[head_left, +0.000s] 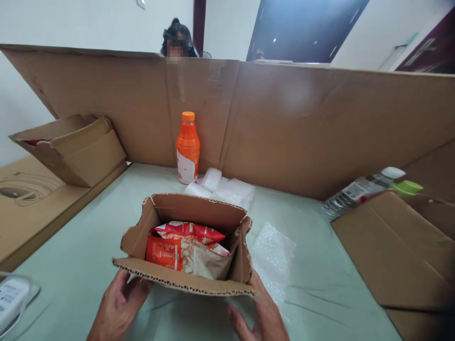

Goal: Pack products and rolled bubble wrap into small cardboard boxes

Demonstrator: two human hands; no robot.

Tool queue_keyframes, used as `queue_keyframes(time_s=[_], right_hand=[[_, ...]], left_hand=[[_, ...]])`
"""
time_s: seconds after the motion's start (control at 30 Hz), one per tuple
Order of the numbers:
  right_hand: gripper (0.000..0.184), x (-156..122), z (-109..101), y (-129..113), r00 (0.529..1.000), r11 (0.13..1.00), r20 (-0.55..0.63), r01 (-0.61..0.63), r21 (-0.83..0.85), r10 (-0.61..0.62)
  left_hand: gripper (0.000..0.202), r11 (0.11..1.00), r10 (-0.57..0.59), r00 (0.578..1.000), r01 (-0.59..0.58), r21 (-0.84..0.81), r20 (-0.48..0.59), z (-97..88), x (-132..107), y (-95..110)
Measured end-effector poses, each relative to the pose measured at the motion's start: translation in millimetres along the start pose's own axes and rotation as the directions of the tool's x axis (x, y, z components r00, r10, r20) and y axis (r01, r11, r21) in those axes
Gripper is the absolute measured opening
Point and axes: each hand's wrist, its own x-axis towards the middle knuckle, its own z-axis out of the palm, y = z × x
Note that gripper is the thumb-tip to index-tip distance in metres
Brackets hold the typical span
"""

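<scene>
An open cardboard box (192,283) stands tilted towards me in the middle of the table. Inside it lie red snack packets (163,253), the front one with a brown and beige printed part. My left hand (119,303) holds the box low at its near left corner, its fingertips partly hidden under the edge. On the other side, my right hand (265,310) grips the near right corner, its thumb in front and its fingers along the right wall. Bubble wrap (275,255) lies flat just right of the box, and more folded bubble wrap (227,189) sits behind it.
Behind the wrap stands an orange bottle (188,151) against a tall cardboard partition (284,128). At right, a clear bottle (359,192) leans by a cardboard box (391,251). Another open box (85,151) is at left, above a white device with a cable (14,300). A person (177,40) is beyond the partition.
</scene>
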Motion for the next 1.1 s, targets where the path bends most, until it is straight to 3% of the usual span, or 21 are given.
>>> queue_keyframes(time_s=[0.17, 0.33, 0.43, 0.53, 0.6, 0.7, 0.8, 0.9, 1.03, 1.1], right_hand=[[0.068, 33, -1, -6, 0.984, 0.986, -0.071, -0.159, 0.051, 0.163], [0.065, 62, -15, 0, 0.968, 0.961, -0.072, -0.229, 0.155, 0.242], [0.047, 51, -44, 12, 0.961, 0.966, -0.136, -0.224, 0.126, 0.241], [0.029, 25, -72, 24, 0.938, 0.949, -0.144, -0.314, 0.038, 0.316], [0.028, 10, -77, 32, 0.935, 0.937, -0.096, -0.347, -0.038, 0.342], [0.034, -2, -67, 42, 0.942, 0.916, -0.054, -0.335, -0.22, 0.331], [0.033, 1, -52, 50, 0.924, 0.854, -0.095, -0.378, -0.356, 0.37], [0.012, 2, -48, 46, 0.92, 0.849, -0.097, -0.389, -0.356, 0.381], [0.007, -17, -55, 12, 0.958, 0.942, -0.101, -0.284, -0.178, 0.269], [0.008, -32, -57, -14, 0.977, 0.978, -0.071, -0.202, -0.05, 0.199]], left_hand=[[0.067, 0.997, 0.074, 0.984, -0.074, -0.001, 0.159, 32.7, 24, 34], [0.09, 0.993, 0.088, 0.982, -0.074, -0.088, 0.168, 55.6, 40, 39], [0.099, 0.996, 0.065, 0.987, -0.055, -0.073, 0.145, 47.7, 31, 29], [0.092, 1.0, 0.011, 0.991, -0.013, 0.014, 0.137, 25.7, 10, 11], [0.08, 0.997, -0.028, 0.993, 0.019, 0.075, 0.117, 11.0, -8, -4], [0.068, 0.984, -0.064, 0.987, 0.038, 0.174, 0.149, -0.1, -33, -22], [0.061, 0.963, 0.014, 0.979, -0.069, 0.262, 0.205, 2.3, -53, -26], [0.052, 0.932, 0.128, 0.966, -0.194, 0.307, 0.222, 7.9, -69, -18], [0.046, 0.861, 0.261, 0.93, -0.346, 0.373, 0.26, 14.7, -84, -7], [0.049, 0.797, 0.366, 0.87, -0.477, 0.372, 0.331, 22.3, -89, -4]])
